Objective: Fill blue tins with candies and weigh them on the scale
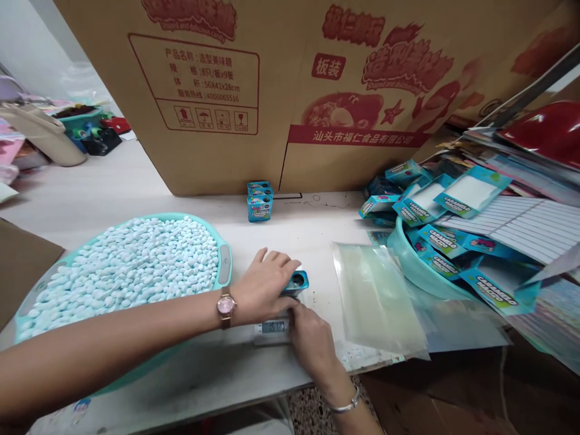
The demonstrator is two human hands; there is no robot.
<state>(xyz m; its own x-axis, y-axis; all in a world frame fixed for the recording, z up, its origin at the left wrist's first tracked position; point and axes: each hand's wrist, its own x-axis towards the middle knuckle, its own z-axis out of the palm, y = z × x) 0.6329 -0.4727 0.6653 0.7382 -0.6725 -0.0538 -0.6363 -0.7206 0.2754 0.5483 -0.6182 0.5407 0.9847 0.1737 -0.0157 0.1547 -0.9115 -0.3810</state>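
Fingers [281, 264] of the left hand [265, 284] are closed over a small blue box [298, 282], which is held just above a digital scale [272, 327] at the near edge of the counter [317, 232]. The open end of the box is turned to the right. The right hand [312, 338] is laid beside the scale, its fingers curled in under the box; whether anything is gripped by them cannot be told, as the tips are hidden. A watch [225, 307] is worn on the left wrist and a thin bracelet [347, 406] on the right.

Just left of the scale, a teal tray [225, 263] is heaped with small white and pale blue candies [131, 266]. To the right, clear plastic bags [376, 296] are spread flat on the counter, and beyond them a teal basin [405, 257] is filled with flat blue packaging cards [453, 241]. Further back, a short stack of the same blue boxes [260, 201] is set against a large printed carton [272, 90].
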